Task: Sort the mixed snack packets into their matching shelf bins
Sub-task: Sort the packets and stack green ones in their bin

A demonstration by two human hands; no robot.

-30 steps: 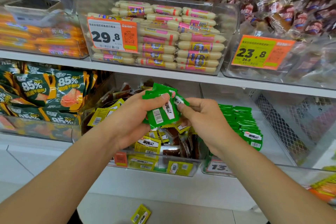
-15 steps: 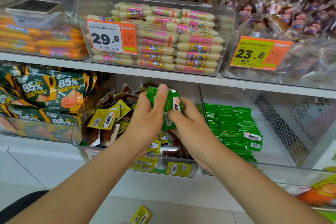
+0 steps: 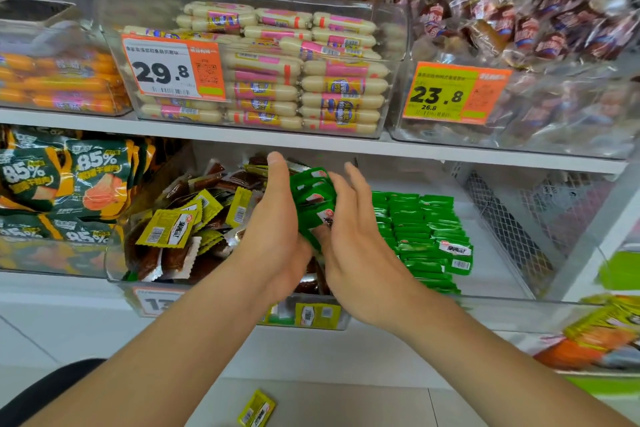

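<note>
The person stands close to the shelf with both forearms reaching in, and a small stack of bright green foil snack packets [image 3: 311, 198] is sandwiched between the two hands. The left hand [image 3: 277, 229] stands edge-up against the stack's left side with its fingers straight, and the right hand [image 3: 360, 246] lies flat against the other side, fingers stretched out and a little spread; neither hand curls round the stack. The stack hangs over the line between two bins on the lower shelf. Left of it is a clear plastic bin [image 3: 207, 302] heaped with yellow-topped packets [image 3: 169, 229] of dark brown snack lying at all angles. Right of it is a clear plastic bin [image 3: 491, 314] where matching green packets [image 3: 422, 225] lie in tidy overlapping rows. Further left sit dark green and orange pouches [image 3: 69, 177] printed with 85%. On the white shelf board [image 3: 242, 142] above stands a clear tub of pale sausages with pink labels [image 3: 294, 80], with an orange and white price tag reading 29.8 [image 3: 173, 69] on its front. Beside that tub another bin carries a yellow and orange tag reading 23.8 [image 3: 453, 94]. Down on the floor by the person lies one loose yellow packet [image 3: 257, 409].
</note>
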